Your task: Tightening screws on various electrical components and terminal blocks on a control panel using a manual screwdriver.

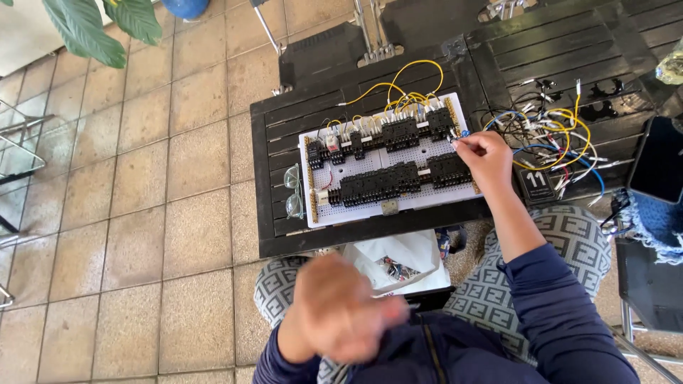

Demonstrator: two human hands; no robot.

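At right of centre I see my right hand [485, 158] with fingers pinched on a thin wire end at the upper right edge of the white breadboard [388, 165] on the dark slatted table [284, 121], while my left hand [340, 309], blurred at the bottom, hangs loosely curled, holding nothing I can make out.

- Beige square floor tiles [142, 213] are lying in a grid, daylight falling evenly across them.
- Dark slatted table [284, 128] is standing at centre; a second slatted surface [555, 50] is adjoining it at right.
- Green plant leaves [92, 25] are hanging in at top left, beside a blue pot [186, 7].
- Metal chair frame [18, 142] is showing at left edge.
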